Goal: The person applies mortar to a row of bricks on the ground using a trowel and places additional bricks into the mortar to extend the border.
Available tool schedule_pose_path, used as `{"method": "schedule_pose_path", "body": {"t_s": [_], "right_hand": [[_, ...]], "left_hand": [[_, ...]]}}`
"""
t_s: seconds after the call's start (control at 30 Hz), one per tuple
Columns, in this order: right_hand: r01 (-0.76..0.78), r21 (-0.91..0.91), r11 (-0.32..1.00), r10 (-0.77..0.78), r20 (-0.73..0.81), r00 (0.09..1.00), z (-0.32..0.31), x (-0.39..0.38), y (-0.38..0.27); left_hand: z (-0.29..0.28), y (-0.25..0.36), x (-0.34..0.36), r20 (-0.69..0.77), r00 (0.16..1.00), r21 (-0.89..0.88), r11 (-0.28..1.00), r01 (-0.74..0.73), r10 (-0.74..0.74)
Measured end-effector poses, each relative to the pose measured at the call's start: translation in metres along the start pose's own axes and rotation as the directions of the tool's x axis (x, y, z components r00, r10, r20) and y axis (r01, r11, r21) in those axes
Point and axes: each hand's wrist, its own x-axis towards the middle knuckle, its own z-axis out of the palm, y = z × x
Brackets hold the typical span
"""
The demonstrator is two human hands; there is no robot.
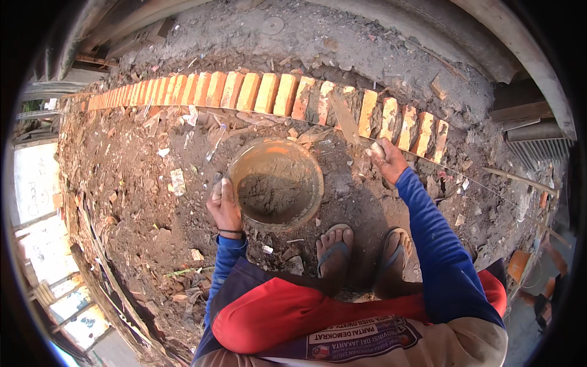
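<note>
Rough brown soil (140,214), littered with debris, is crossed by a long row of bricks (266,95) running left to right, its far side bordered by grey ground (342,37). A trowel (347,123) is held by the right hand (388,164), fingers closed round the handle; the blade is aimed away from the body and slightly leftward, its long axis set across the row, over the near edge of the bricks (contact with them cannot be told). The row is nearer to the right hand, just beyond it; toward that end, the brick faces and gaps are smeared with mortar. By the left hand (224,205), the left rim of a round basin (319,183) is met, fingers curled, thumb upward; whether the rim is gripped cannot be told. Grey-brown mortar (269,196) is held in the basin, leftward and nearer the body than the blade. The near edge of the row is followed by a taut string (444,166), passing close to the right hand. Between basin and right hand, trodden soil is left open; sandalled feet (335,248) are planted nearer the body.
</note>
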Motion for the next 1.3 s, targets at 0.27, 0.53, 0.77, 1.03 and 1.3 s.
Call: {"method": "schedule_pose_path", "body": {"t_s": [0.27, 0.53, 0.77, 1.03, 1.3], "right_hand": [[0.526, -0.729, 0.438, 0.046, 0.603, 0.796, 0.023, -0.020, -0.107], [0.631, -0.506, 0.588, -0.209, 0.659, 0.723, 0.112, -0.056, -0.100], [0.633, -0.318, 0.706, -0.417, 0.535, 0.735, 0.089, -0.067, -0.074], [-0.062, 0.040, 0.997, 0.051, 0.236, 0.970, 0.029, -0.106, -0.026], [-0.313, 0.617, 0.722, 0.382, 0.023, 0.924, -0.008, -0.053, 0.023]], "left_hand": [[0.033, 0.009, -0.025, 0.185, 0.963, 0.223, 0.947, -0.233, 0.194], [0.034, 0.014, -0.033, 0.257, 0.933, 0.190, 0.933, -0.304, 0.252], [0.035, 0.001, -0.021, 0.193, 0.961, 0.244, 0.939, -0.241, 0.196], [0.025, -0.004, -0.016, 0.130, 0.987, 0.007, 0.996, -0.092, 0.091], [0.040, -0.030, 0.015, 0.152, 0.986, -0.005, 0.997, -0.071, 0.071]]}}
